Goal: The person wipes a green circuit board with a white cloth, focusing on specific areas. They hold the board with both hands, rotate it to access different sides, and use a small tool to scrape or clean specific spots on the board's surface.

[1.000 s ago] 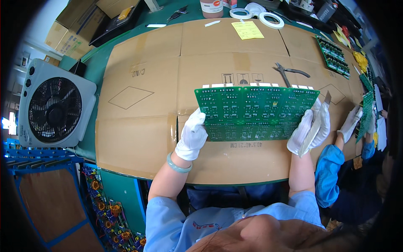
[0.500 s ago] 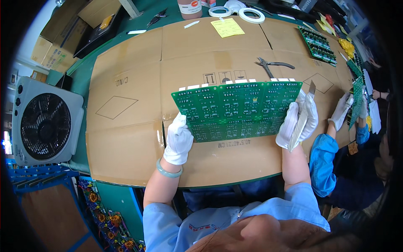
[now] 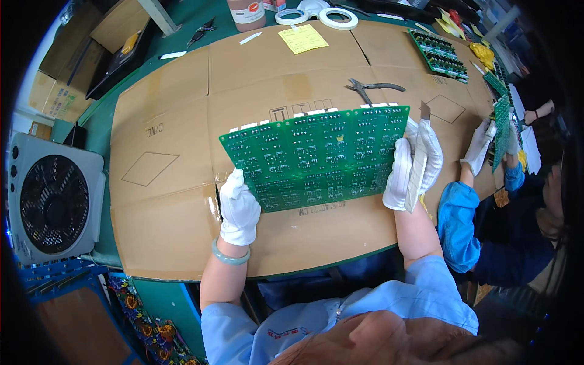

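Note:
A green circuit board [image 3: 316, 159] is held up at a tilt over the cardboard, its solder side with rows of small joints facing me. White connectors stick out along its far edge. My left hand [image 3: 239, 210], in a white glove, pinches the board's left edge. At the right edge, my gloved right hand [image 3: 398, 176] grips the board. The same hand also has a knife with a flat grey blade [image 3: 425, 111] and a pale handle lying along the palm, blade pointing away. Just beyond the board, side cutters [image 3: 365, 88] lie on the cardboard [image 3: 164, 201].
A populated board [image 3: 439, 56] lies at the far right. Tape rolls [image 3: 338, 18], a bottle [image 3: 246, 13] and a yellow note [image 3: 303, 39] are at the back. A fan [image 3: 55, 194] stands left. A co-worker's gloved hand [image 3: 477, 146] handles green boards [image 3: 501, 115] at the right.
The whole view has shifted and turned slightly, so the board and table appear farther left. Both hands keep their hold on the board, and the knife stays in my right hand.

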Demonstrator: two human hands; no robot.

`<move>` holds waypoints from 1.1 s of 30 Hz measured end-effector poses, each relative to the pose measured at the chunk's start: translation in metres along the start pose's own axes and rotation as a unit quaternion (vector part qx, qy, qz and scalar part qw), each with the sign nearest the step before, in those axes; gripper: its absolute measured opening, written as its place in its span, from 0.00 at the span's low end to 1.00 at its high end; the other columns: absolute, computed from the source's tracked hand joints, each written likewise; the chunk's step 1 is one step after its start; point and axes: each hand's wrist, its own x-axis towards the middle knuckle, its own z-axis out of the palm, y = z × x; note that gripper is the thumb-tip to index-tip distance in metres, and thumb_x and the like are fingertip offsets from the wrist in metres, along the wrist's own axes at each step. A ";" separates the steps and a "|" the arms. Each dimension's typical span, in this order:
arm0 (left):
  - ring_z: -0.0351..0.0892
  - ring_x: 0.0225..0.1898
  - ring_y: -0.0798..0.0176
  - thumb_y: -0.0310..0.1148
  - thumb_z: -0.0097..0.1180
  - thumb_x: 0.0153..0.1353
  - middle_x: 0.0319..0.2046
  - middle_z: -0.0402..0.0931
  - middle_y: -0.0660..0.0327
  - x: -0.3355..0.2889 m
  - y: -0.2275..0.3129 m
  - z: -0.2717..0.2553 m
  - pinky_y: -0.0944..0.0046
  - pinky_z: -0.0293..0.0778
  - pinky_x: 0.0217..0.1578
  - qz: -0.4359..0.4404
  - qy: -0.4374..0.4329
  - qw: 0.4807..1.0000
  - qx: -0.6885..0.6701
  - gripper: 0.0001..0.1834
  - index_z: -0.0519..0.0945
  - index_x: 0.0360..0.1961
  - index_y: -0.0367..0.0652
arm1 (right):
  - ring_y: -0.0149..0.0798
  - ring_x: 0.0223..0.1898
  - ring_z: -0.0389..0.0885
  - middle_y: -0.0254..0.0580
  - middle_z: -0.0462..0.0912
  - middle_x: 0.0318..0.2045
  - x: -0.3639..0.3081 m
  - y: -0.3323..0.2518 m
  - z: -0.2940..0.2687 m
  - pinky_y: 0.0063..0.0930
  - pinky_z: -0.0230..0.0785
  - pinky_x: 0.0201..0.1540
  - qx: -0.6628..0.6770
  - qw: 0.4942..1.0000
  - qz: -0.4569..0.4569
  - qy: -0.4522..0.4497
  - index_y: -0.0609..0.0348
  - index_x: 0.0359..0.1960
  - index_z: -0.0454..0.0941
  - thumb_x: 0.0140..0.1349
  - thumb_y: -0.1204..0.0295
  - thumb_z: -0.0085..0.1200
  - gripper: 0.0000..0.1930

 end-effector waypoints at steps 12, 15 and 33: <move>0.73 0.51 0.58 0.40 0.34 0.67 0.50 0.75 0.55 0.001 -0.001 -0.001 0.57 0.66 0.55 -0.003 0.025 0.999 -0.042 0.21 0.71 0.51 0.36 | 0.43 0.52 0.78 0.50 0.74 0.53 0.001 -0.003 0.001 0.36 0.69 0.57 -0.026 0.998 0.064 -0.006 0.61 0.51 0.68 0.55 0.92 0.49 0.22; 0.73 0.51 0.58 0.40 0.34 0.67 0.50 0.74 0.55 0.004 0.002 0.006 0.57 0.66 0.55 -0.017 0.012 0.999 -0.048 0.21 0.71 0.51 0.37 | 0.42 0.52 0.77 0.50 0.74 0.54 0.002 -0.004 -0.003 0.35 0.68 0.57 -0.023 0.996 0.081 -0.016 0.62 0.52 0.68 0.55 0.92 0.50 0.22; 0.73 0.52 0.55 0.39 0.34 0.68 0.51 0.74 0.54 0.003 0.000 0.001 0.55 0.66 0.55 0.021 0.053 0.998 0.006 0.21 0.71 0.52 0.35 | 0.44 0.52 0.77 0.51 0.76 0.51 0.012 -0.019 0.000 0.36 0.69 0.56 0.124 0.981 0.144 -0.030 0.64 0.55 0.69 0.57 0.90 0.48 0.22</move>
